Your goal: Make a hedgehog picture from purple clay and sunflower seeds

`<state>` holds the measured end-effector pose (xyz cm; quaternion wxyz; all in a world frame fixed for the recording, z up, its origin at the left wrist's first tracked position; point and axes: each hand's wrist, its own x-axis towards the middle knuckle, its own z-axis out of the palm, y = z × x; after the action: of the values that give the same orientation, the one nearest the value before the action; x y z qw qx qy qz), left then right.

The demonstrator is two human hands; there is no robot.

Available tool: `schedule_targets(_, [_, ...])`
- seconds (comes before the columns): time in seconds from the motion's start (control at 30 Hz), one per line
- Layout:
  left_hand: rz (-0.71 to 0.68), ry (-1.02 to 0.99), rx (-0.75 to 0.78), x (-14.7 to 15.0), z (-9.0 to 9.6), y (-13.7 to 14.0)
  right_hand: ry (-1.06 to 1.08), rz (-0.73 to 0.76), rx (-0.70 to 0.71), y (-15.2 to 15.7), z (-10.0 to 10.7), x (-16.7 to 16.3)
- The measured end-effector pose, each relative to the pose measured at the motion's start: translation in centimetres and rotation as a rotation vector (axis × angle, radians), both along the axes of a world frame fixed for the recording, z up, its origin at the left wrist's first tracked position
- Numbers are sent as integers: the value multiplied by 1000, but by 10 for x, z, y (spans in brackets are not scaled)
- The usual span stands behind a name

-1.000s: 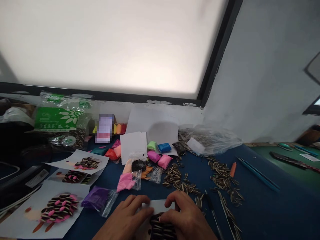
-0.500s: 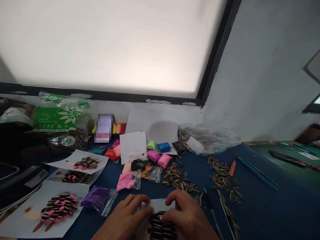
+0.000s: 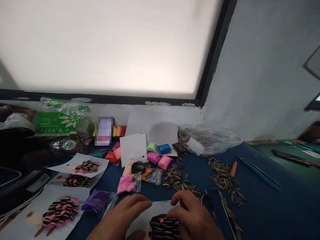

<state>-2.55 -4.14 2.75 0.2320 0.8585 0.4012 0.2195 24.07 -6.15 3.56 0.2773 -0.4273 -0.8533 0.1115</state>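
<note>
A white paper sheet [image 3: 142,216] lies in front of me at the bottom edge, partly cut off. On it is a dark clay shape set with rows of striped sunflower seeds [image 3: 166,230], and a small pink clay dot [image 3: 162,221] sits near its top. My left hand [image 3: 122,216] rests at the sheet's left side, fingers stretched out and holding nothing. Over the right side of the seeded shape, my right hand [image 3: 193,216] has thumb and forefinger curved and apart, with nothing visible between them.
Finished hedgehog pictures [image 3: 60,213] lie to the left beside a purple clay packet [image 3: 96,201]. Loose sunflower seeds [image 3: 175,176], a pen [image 3: 211,208], tweezers [image 3: 228,216] and coloured clay packets [image 3: 126,183] are spread ahead. A seed bag [image 3: 60,123] stands at the back left.
My right fingers have lifted off the pink dot, which now shows on the seeds. My left thumb has drawn back from the sheet's middle. The view has shifted slightly.
</note>
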Motion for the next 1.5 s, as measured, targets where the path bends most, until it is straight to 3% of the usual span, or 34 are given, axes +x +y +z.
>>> schedule_targets(0.13, [248,130,221,-13,-2,19,17,-15,-25,0,2,2])
schedule_targets(0.23, [267,341,326,-12,-9,36,21,-36,-17,1,3,3])
schedule_targets(0.4, [285,324,388,-3,-19,51,38,-73,22,2,2,6])
schedule_targets(0.53, [290,245,450,-5,-15,50,77,-106,-28,3,5,10])
schedule_targets(0.63, [251,119,471,3,-1,45,240,-118,-202,2,10,8])
schedule_targets(0.73, [47,-144,464,28,12,39,482,-143,-528,2,19,3])
schedule_targets(0.8, [-25,-165,519,47,16,33,628,-124,-698,1,26,-1])
schedule_targets(0.9, [-107,-178,565,65,16,24,763,-132,-820,2,32,-3])
schedule_targets(1.0, [-89,-331,335,62,18,17,837,-122,-847,3,32,-2])
schedule_targets(1.07, [44,-488,23,54,22,15,859,-85,-852,4,31,-2])
schedule_targets(1.13, [147,-613,-382,50,24,16,870,-52,-864,3,29,-3])
schedule_targets(1.23, [92,-740,-821,55,24,20,868,-22,-878,2,28,-4])
schedule_targets(1.33, [52,-822,-936,63,23,24,832,-52,-843,1,30,-3])
schedule_targets(1.5, [-33,-802,-968,62,22,26,833,-72,-871,2,33,-2])
